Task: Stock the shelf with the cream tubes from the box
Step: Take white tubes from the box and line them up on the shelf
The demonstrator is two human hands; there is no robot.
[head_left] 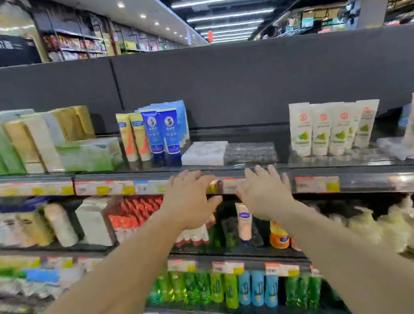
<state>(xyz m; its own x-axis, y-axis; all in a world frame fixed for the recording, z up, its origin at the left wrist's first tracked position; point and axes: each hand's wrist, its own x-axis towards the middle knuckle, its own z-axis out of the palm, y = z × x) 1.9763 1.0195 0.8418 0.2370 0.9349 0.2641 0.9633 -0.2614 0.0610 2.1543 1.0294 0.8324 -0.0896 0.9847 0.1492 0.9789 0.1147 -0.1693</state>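
Two blue tubes (162, 134) (upright) stand on the top shelf (257, 167)

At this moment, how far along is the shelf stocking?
Done: blue cream tubes and yellow cream tubes stand upright on the top shelf. In hand: nothing certain; the left hand and right hand reach toward that shelf's front edge. Left: a bare stretch behind the flat packs; no box is visible.

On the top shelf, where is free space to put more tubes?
Bare shelf lies behind the white pack and dark pack, between the blue tubes and the white-green tubes. Left of the blue tubes, the shelf is crowded with boxes.
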